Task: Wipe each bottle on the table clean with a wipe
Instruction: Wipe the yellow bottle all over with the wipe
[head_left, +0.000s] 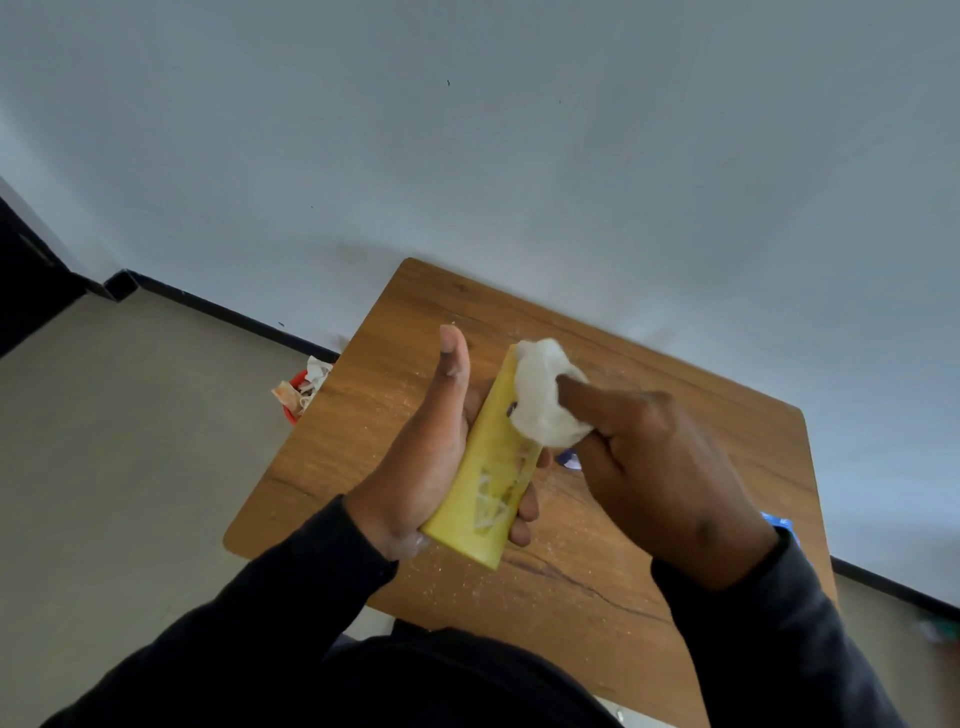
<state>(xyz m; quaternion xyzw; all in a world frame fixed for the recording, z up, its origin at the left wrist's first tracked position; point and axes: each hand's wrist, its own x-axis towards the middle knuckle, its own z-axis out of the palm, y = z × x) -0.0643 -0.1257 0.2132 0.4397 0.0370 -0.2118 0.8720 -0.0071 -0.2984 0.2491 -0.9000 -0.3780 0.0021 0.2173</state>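
My left hand grips a yellow bottle from below, thumb straight up beside it, holding it tilted above the wooden table. My right hand pinches a bunched white wipe and presses it against the bottle's upper end. The bottle's top is hidden under the wipe. A small blue and white object shows on the table under my right hand; what it is cannot be told.
A red bin stuffed with crumpled paper stands on the floor at the table's left edge. A blue packet peeks out behind my right wrist. White crumbs dot the tabletop. The wall runs close behind the table.
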